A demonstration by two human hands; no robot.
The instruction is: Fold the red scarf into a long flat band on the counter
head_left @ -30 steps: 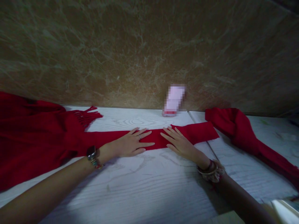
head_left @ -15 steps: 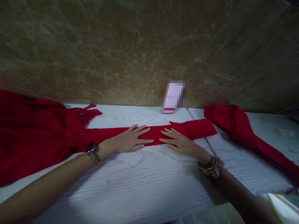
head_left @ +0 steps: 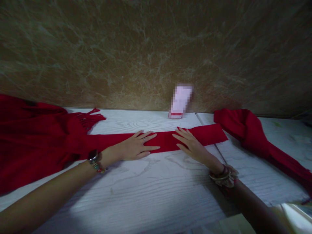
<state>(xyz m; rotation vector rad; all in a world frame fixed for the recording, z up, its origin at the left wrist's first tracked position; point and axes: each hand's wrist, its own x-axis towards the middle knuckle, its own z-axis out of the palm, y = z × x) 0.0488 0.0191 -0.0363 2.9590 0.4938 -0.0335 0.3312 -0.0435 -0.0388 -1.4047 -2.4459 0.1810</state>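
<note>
A red cloth strip (head_left: pixel 167 142) lies flat across the white wood-grain table (head_left: pixel 146 182). My left hand (head_left: pixel 136 146) rests palm down on its middle, fingers spread, with a ring on one finger. My right hand (head_left: pixel 191 145) lies farther right on the same strip, its fingers apart. Neither hand grips the cloth. At the left, the strip meets a large rumpled red cloth (head_left: pixel 31 139) with a fringe. Another red fringed piece (head_left: pixel 251 130) is bunched and stretched out at the right, near the strip's right end.
A phone-like pink object (head_left: pixel 181 99), blurred out, leans against the brown marbled wall (head_left: pixel 122 55) at the table's back edge. A seam runs through the table right of centre. Pale objects (head_left: pixel 294 214) show below the table edge at the lower right.
My right hand has slid slightly to the right along the strip, and its fingers have shifted. My left hand stays in nearly the same place.
</note>
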